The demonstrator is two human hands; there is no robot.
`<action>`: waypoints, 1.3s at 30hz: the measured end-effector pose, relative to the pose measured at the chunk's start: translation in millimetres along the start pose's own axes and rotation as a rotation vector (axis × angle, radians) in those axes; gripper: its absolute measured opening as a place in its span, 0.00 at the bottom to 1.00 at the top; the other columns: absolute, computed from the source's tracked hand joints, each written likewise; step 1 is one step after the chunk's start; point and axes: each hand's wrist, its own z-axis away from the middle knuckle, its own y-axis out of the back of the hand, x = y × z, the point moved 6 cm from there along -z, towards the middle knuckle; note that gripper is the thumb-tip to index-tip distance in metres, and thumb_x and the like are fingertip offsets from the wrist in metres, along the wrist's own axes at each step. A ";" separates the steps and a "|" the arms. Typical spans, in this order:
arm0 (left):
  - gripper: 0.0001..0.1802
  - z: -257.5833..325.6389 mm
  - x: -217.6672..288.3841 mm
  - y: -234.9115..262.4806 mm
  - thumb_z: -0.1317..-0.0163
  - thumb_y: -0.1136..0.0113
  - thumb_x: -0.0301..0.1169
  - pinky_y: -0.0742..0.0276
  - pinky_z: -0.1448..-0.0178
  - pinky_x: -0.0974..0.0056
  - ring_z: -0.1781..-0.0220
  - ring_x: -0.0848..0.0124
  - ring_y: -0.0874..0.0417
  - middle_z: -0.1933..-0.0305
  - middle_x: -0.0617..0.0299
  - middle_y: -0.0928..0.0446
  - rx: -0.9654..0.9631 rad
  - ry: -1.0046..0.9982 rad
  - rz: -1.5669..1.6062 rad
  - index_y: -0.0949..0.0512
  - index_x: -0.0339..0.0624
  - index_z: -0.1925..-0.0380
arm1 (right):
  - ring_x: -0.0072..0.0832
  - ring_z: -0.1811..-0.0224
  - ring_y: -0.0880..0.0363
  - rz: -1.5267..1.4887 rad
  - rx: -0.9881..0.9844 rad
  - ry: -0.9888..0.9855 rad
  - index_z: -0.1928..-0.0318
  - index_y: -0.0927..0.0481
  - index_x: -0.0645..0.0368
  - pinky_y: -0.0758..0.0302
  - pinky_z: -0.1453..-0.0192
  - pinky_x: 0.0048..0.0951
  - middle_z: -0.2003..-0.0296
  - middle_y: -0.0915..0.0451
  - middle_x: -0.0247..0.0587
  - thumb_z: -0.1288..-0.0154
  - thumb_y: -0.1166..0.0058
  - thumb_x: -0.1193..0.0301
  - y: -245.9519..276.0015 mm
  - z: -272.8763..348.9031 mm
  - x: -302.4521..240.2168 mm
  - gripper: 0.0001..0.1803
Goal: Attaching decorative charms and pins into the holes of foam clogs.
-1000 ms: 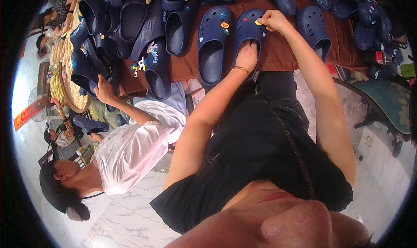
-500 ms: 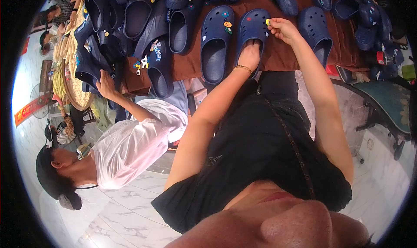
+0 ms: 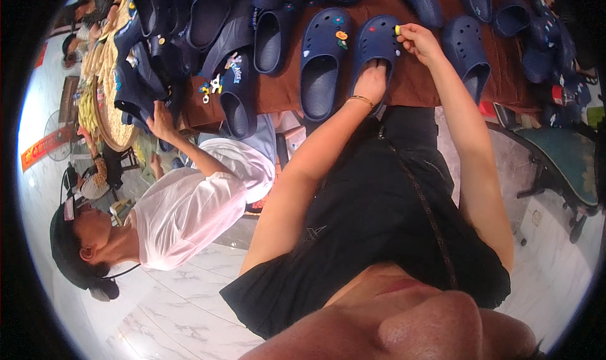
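My left hand [image 3: 371, 85] reaches into the foot opening of a navy blue clog [image 3: 374, 38], so its fingers are hidden under the toe part. At that clog's right side my right hand [image 3: 419, 43] pinches a small yellow shoe charm [image 3: 398, 30] between thumb and fingers. Whether the charm touches the clog's holes is too small to tell. A red charm [image 3: 372, 29] sits on the same clog's toe. Just left stands another navy clog [image 3: 320, 76] with several charms, among them an orange one [image 3: 341, 35]. A navy clog [image 3: 468, 57] without visible charms lies to the right.
A brown cloth-covered table [image 3: 413, 85] carries the clogs. Many navy clogs [image 3: 211, 16] are heaped at the left. To that side a person in white [image 3: 189, 215] has a hand [image 3: 163, 121] at a clog. At the right are more clogs [image 3: 536, 51] and a wheeled chair [image 3: 562, 161].
The clogs and table have shifted slightly right in view. My hands keep about the same place at the clog, the yellow charm still pinched. The other person's head has turned a little.
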 end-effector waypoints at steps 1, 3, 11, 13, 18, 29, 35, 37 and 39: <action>0.09 0.4 -1.0 -1.2 0.46 0.62 0.25 0.29 0.62 0.51 0.67 0.49 0.25 0.69 0.41 0.28 0.004 -0.004 0.015 0.32 0.34 0.68 | 0.12 0.82 0.33 0.042 0.010 0.033 0.65 0.25 0.57 0.39 0.81 0.13 0.77 0.24 0.30 0.41 0.50 0.67 -2.1 2.3 -2.6 0.07; 0.10 0.5 -3.7 -7.5 0.46 0.62 0.25 0.29 0.61 0.52 0.66 0.51 0.25 0.68 0.42 0.28 0.015 -0.029 0.022 0.31 0.34 0.67 | 0.12 0.82 0.34 0.097 0.057 0.046 0.65 0.24 0.58 0.40 0.82 0.13 0.77 0.24 0.30 0.42 0.50 0.68 -1.8 6.6 -6.5 0.07; 0.13 0.8 -10.2 4.1 0.47 0.61 0.24 0.30 0.57 0.51 0.63 0.47 0.26 0.66 0.39 0.29 -0.033 0.042 0.043 0.32 0.33 0.62 | 0.16 0.83 0.30 0.434 0.097 0.256 0.69 0.24 0.62 0.33 0.79 0.17 0.81 0.24 0.33 0.45 0.46 0.69 -13.1 0.8 -15.9 0.08; 0.12 -3.0 -7.8 -4.5 0.47 0.61 0.24 0.30 0.57 0.50 0.63 0.46 0.26 0.66 0.39 0.29 -0.028 0.026 0.008 0.32 0.33 0.63 | 0.18 0.85 0.30 0.589 0.121 0.174 0.72 0.24 0.63 0.32 0.80 0.19 0.83 0.25 0.35 0.47 0.45 0.67 -1.8 -3.6 -21.2 0.10; 0.11 -3.5 -3.6 2.0 0.47 0.60 0.25 0.30 0.58 0.50 0.63 0.46 0.26 0.66 0.39 0.29 0.013 0.001 -0.014 0.32 0.33 0.66 | 0.22 0.87 0.31 0.951 -0.090 -0.162 0.79 0.25 0.65 0.36 0.86 0.24 0.85 0.27 0.38 0.48 0.43 0.65 -12.9 -18.4 -43.3 0.15; 0.12 -4.2 -6.5 -0.5 0.47 0.61 0.26 0.32 0.56 0.48 0.62 0.44 0.28 0.62 0.38 0.31 0.002 -0.001 -0.070 0.32 0.33 0.64 | 0.28 0.89 0.30 1.469 -0.299 -0.031 0.85 0.29 0.67 0.36 0.87 0.29 0.89 0.29 0.43 0.55 0.50 0.75 -56.7 -30.1 -63.4 0.08; 0.13 -7.3 -2.3 2.7 0.46 0.62 0.26 0.32 0.55 0.48 0.61 0.43 0.29 0.62 0.37 0.31 0.005 0.004 -0.036 0.32 0.33 0.63 | 0.36 0.88 0.27 1.344 -0.266 -0.175 0.88 0.25 0.68 0.32 0.84 0.38 0.89 0.27 0.49 0.63 0.52 0.74 -39.8 -44.7 -48.4 0.09; 0.13 -6.0 -4.4 0.6 0.46 0.62 0.26 0.33 0.55 0.48 0.60 0.43 0.29 0.61 0.36 0.31 -0.042 0.033 -0.033 0.32 0.33 0.63 | 0.38 0.86 0.27 1.407 -0.207 -0.170 0.85 0.25 0.67 0.31 0.81 0.40 0.86 0.26 0.48 0.61 0.52 0.74 -38.4 -33.9 -53.5 0.07; 0.14 -2.4 -8.6 -1.8 0.47 0.62 0.26 0.33 0.55 0.48 0.59 0.44 0.29 0.61 0.36 0.31 -0.091 0.068 -0.030 0.32 0.33 0.62 | 0.39 0.83 0.26 1.470 -0.153 -0.166 0.83 0.25 0.66 0.31 0.79 0.41 0.84 0.25 0.48 0.60 0.51 0.74 -39.3 -22.5 -48.3 0.06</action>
